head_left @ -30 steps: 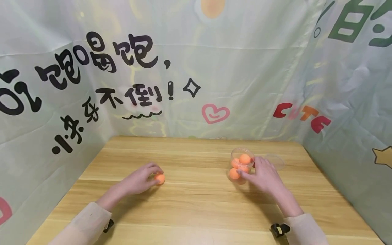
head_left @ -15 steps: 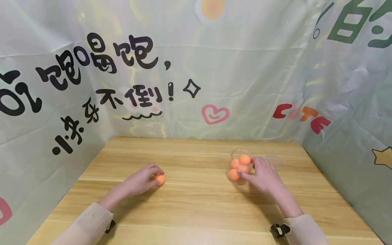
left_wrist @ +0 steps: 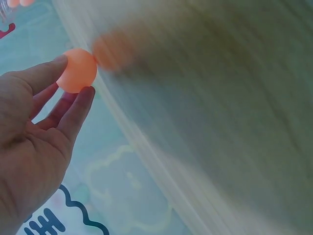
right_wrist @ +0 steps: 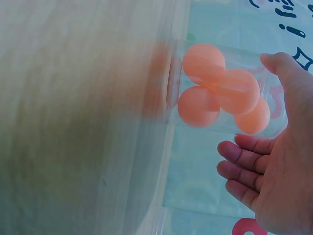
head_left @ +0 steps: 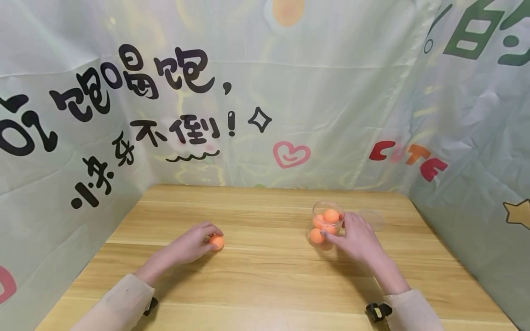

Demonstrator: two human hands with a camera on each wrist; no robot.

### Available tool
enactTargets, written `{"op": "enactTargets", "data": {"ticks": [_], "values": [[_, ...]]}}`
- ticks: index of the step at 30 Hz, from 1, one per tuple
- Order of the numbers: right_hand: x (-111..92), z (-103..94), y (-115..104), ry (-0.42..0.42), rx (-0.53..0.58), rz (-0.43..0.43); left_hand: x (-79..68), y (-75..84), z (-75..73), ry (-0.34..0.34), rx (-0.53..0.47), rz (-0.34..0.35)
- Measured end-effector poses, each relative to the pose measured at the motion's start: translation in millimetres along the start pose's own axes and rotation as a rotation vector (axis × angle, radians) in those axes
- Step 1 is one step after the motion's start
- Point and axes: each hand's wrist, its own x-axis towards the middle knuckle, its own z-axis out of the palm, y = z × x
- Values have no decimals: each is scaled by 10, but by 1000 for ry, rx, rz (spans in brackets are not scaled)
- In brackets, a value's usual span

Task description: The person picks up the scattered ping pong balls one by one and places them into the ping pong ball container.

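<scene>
An orange ping-pong ball [head_left: 217,242] is at the left of the table, and my left hand [head_left: 193,242] pinches it between thumb and fingertips. The left wrist view shows the ball [left_wrist: 78,71] right at the wooden surface. Over on the right stands an upright, open-topped clear plastic jar [right_wrist: 244,58] with several orange balls [right_wrist: 204,63] inside. My right hand [head_left: 358,236] grips the jar near its upper part, the thumb on the near side and the fingers at the far right side.
A clear round lid [head_left: 375,219] lies flat on the wooden table [head_left: 265,285], just beyond my right hand and partly hidden by it. Printed cloth walls [head_left: 339,115] enclose the table at the back and both sides.
</scene>
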Motion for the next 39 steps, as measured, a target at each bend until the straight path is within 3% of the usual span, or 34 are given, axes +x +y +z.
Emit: {"op": "enactTargets", "data": {"ticks": [10, 18, 39], "values": [[11, 1, 3, 8, 3, 4, 14, 18, 29, 20, -48, -33], [12, 10, 12, 6, 1, 8, 69, 49, 54, 60, -162, -48], [-1, 15, 17, -5, 8, 17, 326, 275, 190, 265, -251, 36]]}}
